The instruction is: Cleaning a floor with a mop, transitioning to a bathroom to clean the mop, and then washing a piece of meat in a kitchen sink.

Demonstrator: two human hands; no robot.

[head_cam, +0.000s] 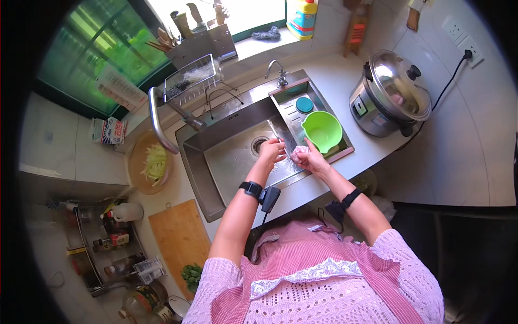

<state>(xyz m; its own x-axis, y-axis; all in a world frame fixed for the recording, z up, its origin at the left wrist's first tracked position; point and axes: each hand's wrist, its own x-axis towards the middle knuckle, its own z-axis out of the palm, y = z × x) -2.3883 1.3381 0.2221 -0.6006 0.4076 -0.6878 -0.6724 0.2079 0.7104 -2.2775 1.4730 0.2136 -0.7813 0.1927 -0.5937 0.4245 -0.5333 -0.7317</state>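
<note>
My right hand (316,161) grips a lump of pink-and-white material (300,154), which looks like raw meat, over the edge between the two parts of the steel sink (226,162). My left hand (271,152) is just left of it over the main basin, fingers curled and partly apart. A thin whitish streak (275,128) runs past its fingertips; I cannot tell whether it is water or a utensil, or whether the fingers hold it. Beside my right hand, a green plastic bowl (322,130) sits in the smaller tray (285,103), near a round teal lid (304,105).
A large faucet (160,121) arches at the sink's left; a small tap (279,75) stands behind. An electric cooker (380,107) is at right. Left are a bowl of cut greens (153,164), a wooden cutting board (178,239) and a bottle rack (87,259). A knife holder (202,44) stands by the window.
</note>
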